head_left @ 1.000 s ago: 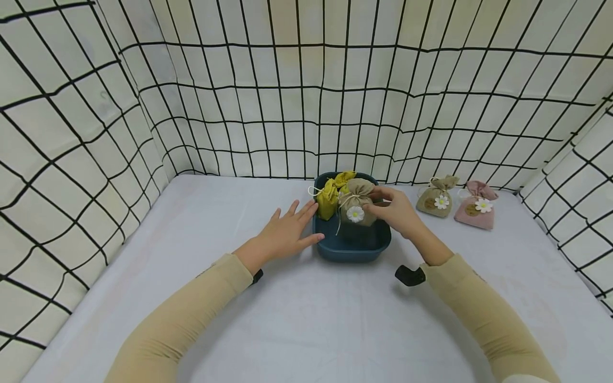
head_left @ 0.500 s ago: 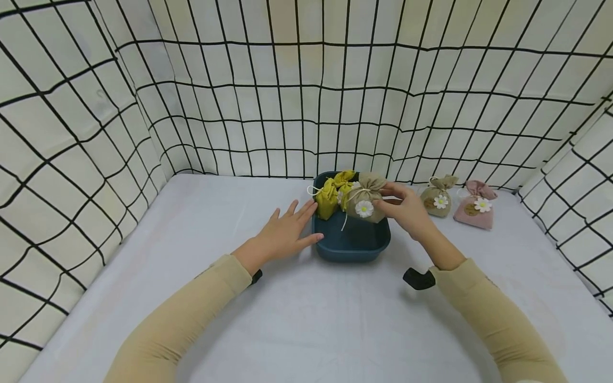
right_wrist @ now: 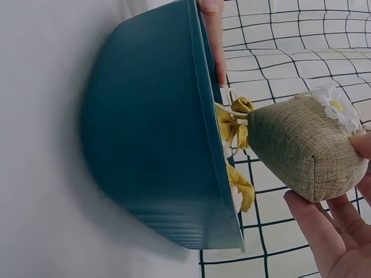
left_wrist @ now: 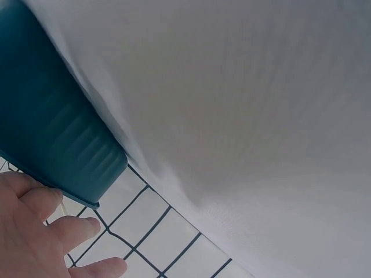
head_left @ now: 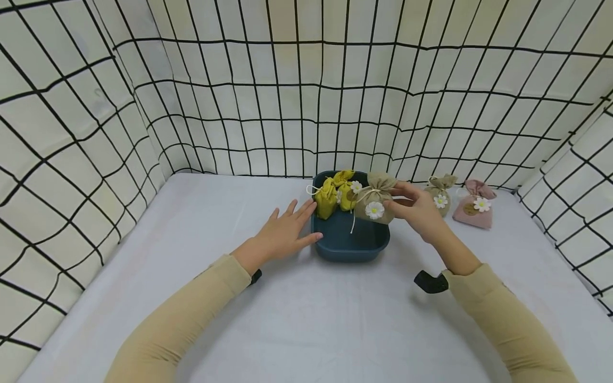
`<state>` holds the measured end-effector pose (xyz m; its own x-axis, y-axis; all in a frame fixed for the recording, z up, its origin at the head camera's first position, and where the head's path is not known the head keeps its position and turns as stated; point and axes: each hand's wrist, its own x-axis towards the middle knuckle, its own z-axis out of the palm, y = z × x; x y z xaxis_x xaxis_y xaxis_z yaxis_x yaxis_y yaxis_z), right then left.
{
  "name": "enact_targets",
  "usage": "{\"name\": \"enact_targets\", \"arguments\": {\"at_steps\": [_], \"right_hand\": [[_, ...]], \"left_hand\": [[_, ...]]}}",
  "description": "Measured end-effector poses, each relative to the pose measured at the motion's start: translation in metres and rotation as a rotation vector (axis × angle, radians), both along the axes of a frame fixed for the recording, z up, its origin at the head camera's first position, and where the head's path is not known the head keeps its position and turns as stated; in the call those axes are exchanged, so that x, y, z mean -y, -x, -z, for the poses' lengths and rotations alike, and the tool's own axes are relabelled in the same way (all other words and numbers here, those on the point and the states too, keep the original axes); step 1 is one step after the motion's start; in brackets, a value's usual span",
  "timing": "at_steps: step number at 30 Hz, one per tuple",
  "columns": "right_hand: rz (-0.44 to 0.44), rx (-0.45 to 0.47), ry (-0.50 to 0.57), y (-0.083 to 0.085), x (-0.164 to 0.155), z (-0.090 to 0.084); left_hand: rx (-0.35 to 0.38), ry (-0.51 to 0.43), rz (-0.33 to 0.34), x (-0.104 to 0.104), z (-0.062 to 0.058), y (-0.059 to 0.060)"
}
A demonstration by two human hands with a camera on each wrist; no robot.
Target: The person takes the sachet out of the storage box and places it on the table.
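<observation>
Right hand [head_left: 421, 213] is pinching a coarse burlap drawstring sachet [head_left: 375, 205] with a white daisy, holding it in the air over the right rim of the smooth, rounded-square teal plastic basin [head_left: 351, 244]; left hand [head_left: 284, 231] is lying spread flat, fingers straight against the basin's left wall. Risk, as I see it: the soft, lumpy pouch is sagging in a fingertip grip and its string is dangling, so it could slip or snag the rim. Two yellow sachets [head_left: 335, 194] are sitting inside; a beige sachet [head_left: 439, 194] and a pink sachet [head_left: 474, 205] are sitting on the white cloth.
</observation>
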<state>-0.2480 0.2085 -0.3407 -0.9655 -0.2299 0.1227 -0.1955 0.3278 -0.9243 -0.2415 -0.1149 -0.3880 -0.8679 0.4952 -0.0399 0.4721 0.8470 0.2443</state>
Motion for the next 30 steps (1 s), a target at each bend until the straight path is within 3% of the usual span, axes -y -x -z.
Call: {"name": "enact_targets", "arguments": {"at_steps": [18, 30], "right_hand": [[0.028, -0.078, 0.074, -0.011, -0.024, -0.011], [0.075, -0.136, 0.049, -0.019, -0.048, -0.020]], "left_hand": [[0.016, 0.006, 0.006, -0.003, -0.001, 0.000], [0.029, 0.004, -0.002, -0.001, -0.002, -0.001]]}}
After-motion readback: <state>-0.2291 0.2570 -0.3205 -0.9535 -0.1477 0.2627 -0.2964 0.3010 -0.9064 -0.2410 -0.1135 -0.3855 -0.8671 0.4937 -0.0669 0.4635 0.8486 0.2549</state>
